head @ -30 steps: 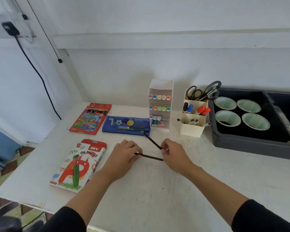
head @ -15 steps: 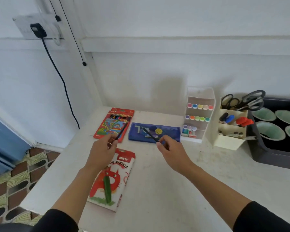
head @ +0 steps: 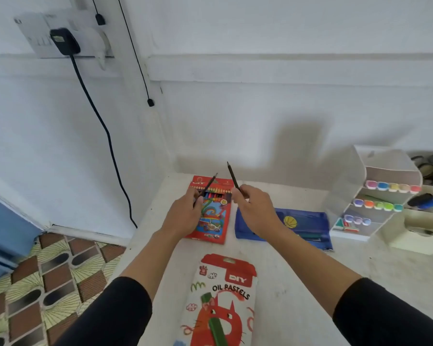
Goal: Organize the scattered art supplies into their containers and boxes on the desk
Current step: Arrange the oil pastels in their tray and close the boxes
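On my feed the white worktop (head: 298, 283) fills the lower right. I take the red pencil box (head: 214, 218) as my mark; it lies flat near the far left corner. The marker rack (head: 375, 196) stands well to its right. The pastels box (head: 223, 295) lies nearer me, and the blue case (head: 308, 226) lies just right of it. The left hand (head: 185, 213) hovers over the pencil box, fingers curled round a dark pencil (head: 209, 186) that points up and away. The right hand (head: 255, 211), raised just right of the box, pinches a second pencil (head: 233, 177) tilted up-left.
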